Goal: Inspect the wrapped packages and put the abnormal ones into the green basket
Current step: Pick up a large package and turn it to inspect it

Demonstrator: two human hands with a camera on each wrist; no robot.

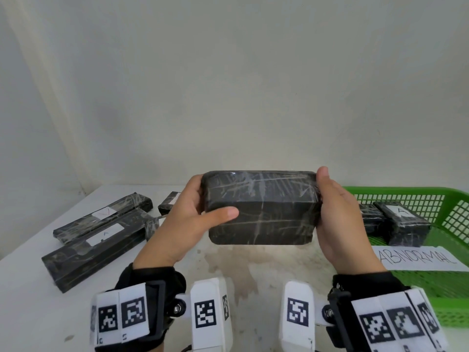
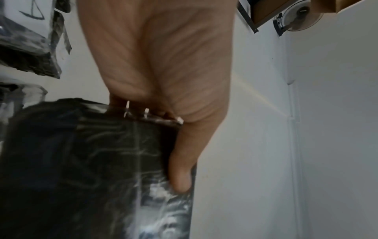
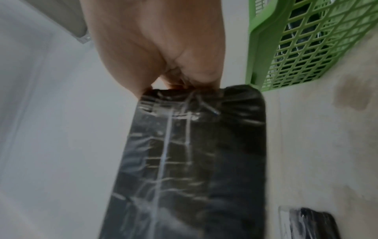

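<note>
- I hold one black package wrapped in clear film up off the counter, level, with one hand at each end.
- My left hand grips the left end, thumb across the front face and fingers behind; the left wrist view shows the thumb pressed along an edge.
- My right hand clasps the right end, thumb on the top corner, fingers curled round the back.
- I see no label on the faces of this package that show.
- Three more packages lie on the counter to my left: a long one with a white label marked "A", a second long one behind it whose label bears a red mark, and a small one farther back, partly hidden by my left hand.
- The green basket stands on my right, just beside the held package.
- Two packages lie in it: one labelled "A", and one beside it, mostly hidden.
- A white sheet on the basket's near rim reads "ABNORMAL".
</note>
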